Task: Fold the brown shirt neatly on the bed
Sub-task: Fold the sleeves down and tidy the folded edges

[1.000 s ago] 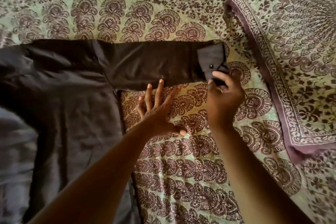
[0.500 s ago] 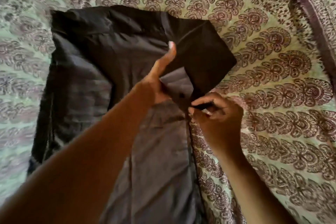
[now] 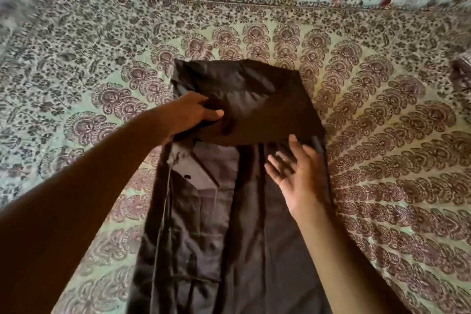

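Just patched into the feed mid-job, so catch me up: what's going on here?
A person is folding a brown shirt laid lengthwise on a patterned bedspread. The left hand grips the edge of the shirt's far part, which lies folded across the top. The right hand is open, fingers spread over the shirt's right side just below that fold. A buttoned cuff lies on the middle of the shirt. The near length is not yet folded up.

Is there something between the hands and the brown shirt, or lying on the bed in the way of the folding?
Nothing visible. The left hand grips the brown shirt directly, the right hand lies open on it, and only the patterned bedsheet surrounds it.
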Motion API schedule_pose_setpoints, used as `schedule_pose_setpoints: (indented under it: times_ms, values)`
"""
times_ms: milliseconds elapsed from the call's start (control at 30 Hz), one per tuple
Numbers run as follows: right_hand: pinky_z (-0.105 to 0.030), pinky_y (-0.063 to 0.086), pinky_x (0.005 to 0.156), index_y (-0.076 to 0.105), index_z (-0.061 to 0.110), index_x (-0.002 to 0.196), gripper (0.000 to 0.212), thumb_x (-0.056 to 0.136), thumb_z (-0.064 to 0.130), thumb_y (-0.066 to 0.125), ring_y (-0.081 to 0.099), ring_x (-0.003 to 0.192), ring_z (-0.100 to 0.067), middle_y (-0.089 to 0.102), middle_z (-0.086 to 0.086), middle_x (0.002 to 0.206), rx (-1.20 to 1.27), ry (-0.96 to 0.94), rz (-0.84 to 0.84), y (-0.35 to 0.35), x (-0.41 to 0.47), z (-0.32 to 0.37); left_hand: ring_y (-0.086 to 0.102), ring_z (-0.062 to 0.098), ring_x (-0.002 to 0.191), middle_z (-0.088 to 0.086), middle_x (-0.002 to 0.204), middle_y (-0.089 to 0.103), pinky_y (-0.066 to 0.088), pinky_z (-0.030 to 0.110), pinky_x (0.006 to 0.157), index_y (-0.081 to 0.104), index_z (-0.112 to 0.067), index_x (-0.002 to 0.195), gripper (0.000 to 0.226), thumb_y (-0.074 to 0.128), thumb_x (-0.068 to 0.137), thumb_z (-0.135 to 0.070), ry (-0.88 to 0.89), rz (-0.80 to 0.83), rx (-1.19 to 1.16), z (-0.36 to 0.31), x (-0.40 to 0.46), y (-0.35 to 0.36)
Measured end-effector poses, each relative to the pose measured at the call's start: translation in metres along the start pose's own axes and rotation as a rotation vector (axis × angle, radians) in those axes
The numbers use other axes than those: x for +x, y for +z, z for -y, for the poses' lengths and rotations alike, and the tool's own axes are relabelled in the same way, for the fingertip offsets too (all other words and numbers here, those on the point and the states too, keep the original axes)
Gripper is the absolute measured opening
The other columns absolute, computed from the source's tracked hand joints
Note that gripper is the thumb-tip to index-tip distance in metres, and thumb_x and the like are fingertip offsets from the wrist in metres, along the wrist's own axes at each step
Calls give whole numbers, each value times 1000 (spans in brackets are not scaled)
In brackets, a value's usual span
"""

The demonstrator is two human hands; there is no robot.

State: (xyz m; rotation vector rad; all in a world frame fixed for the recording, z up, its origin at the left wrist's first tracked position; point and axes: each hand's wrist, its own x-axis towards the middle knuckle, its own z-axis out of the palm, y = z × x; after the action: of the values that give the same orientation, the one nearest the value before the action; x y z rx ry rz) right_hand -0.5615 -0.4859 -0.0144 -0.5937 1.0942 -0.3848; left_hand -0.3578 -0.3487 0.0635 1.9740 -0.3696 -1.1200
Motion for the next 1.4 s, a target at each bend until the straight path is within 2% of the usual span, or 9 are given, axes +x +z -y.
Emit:
schedule_pose_setpoints:
  times_ms: [200,300,467,600,767,1000,1233,1333,1400]
  values:
    - [-44,57,71,35,44,146,74,91,13,76,56,115,-33,45,-3,140,95,-113,-267,80,37,1,66,27,79,15,90,70,52,32,73,71,-7,107,22,62,98,-26,-25,-201,521,38,13,-81]
    - [-35,55,62,48,34,140,63,93,-1,69,59,107,-24,48,0,138,36,-220,-320,103,47,-11,69,37,91,18,105,70,60,49,82,65,-26,103,27,53,88,-46,-56,-327,679,64,24,-107]
    - [-31,58,62,59,19,128,51,89,-12,67,63,90,-19,57,-13,131,34,-217,-305,122,53,-29,65,40,100,17,114,61,52,43,76,59,-19,127,27,49,104,-28,-36,-516,993,73,42,-144]
    - [-34,59,67,61,18,120,47,85,-13,72,66,104,-26,57,-21,135,-18,-134,-219,128,54,-51,61,45,114,22,119,60,46,59,97,58,-14,126,25,54,102,-21,-119,-555,1011,79,62,-156]
    - [-33,61,82,59,5,137,54,88,-18,63,70,95,-21,59,-24,130,-64,-104,-114,129,51,-70,61,50,105,26,119,54,48,54,77,46,-10,131,30,51,101,-6,-85,-623,824,101,84,-139]
    - [-28,63,75,57,3,140,51,92,-12,63,73,103,-31,67,-17,107,-132,-116,-84,134,52,-75,57,45,120,25,123,61,35,61,107,44,-9,137,45,62,97,-12,-101,-720,1048,114,110,-161]
    - [-30,62,67,50,17,141,53,94,2,68,75,67,-16,74,3,77,-508,-318,-59,113,33,-71,52,38,125,19,132,57,35,58,108,53,-8,128,58,81,77,-19,324,-643,1132,111,114,-96]
    - [-21,52,75,62,14,129,44,87,17,76,70,84,-17,71,2,90,-1044,-677,-232,67,23,-61,61,39,102,16,111,64,51,50,82,61,-8,110,28,67,83,-14,697,-468,975,96,109,-35]
    - [-36,46,89,63,17,128,52,80,31,79,59,108,-33,63,-12,116,-1403,-746,-360,32,20,-58,61,39,97,14,106,63,51,46,75,63,-8,105,20,60,88,-17,862,-358,940,84,105,4]
